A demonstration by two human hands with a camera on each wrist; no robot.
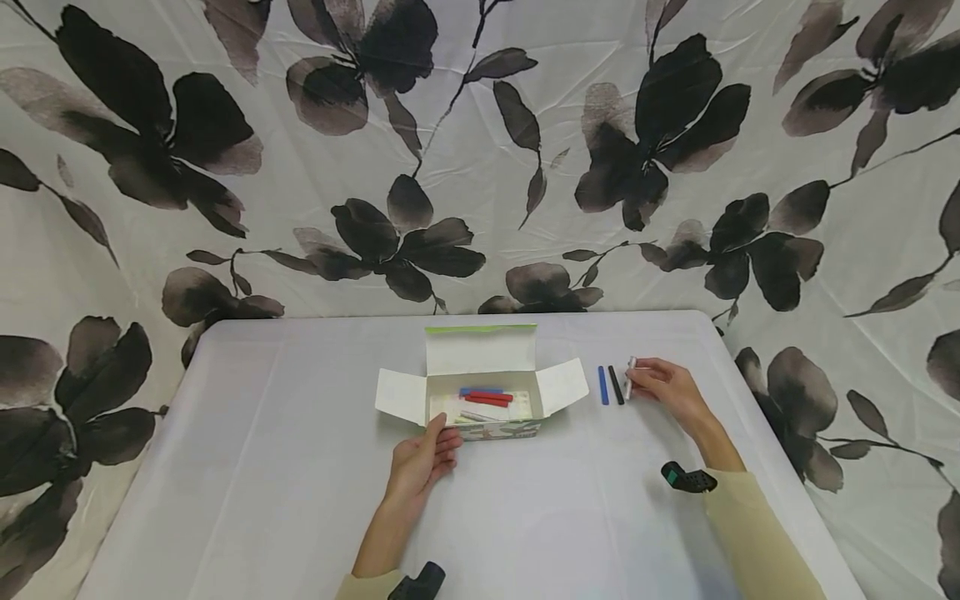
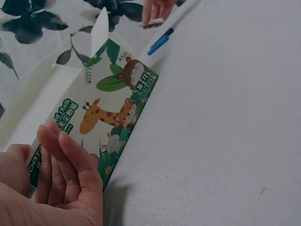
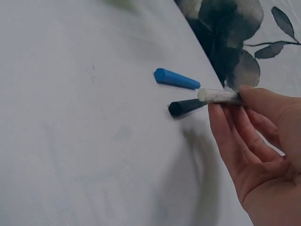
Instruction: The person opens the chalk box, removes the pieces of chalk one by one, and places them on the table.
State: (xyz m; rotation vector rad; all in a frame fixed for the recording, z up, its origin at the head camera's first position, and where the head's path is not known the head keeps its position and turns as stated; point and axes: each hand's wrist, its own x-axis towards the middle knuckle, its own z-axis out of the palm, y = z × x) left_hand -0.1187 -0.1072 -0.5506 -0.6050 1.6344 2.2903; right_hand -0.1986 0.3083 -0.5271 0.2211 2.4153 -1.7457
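An open cardboard chalk box (image 1: 482,431) with its flaps spread stands on the table. My left hand (image 1: 423,458) grips its front wall, thumb over the edge and fingers outside. Inside lie a blue stick (image 1: 480,391), red sticks (image 1: 487,400) and white sticks (image 1: 480,416). To the right, my right hand (image 1: 671,392) pinches a white chalk stick (image 3: 216,96) between thumb and fingertips. In the right wrist view, its pale round end points left. Beside this hand, a blue stick (image 3: 176,79) and a black stick (image 3: 184,108) lie on the table.
A white cloth covers the table (image 1: 262,467), whose back edge runs just behind the box. Behind it hangs a flower-printed curtain (image 1: 465,150). The box's right flap (image 1: 564,387) leans out toward the loose sticks.
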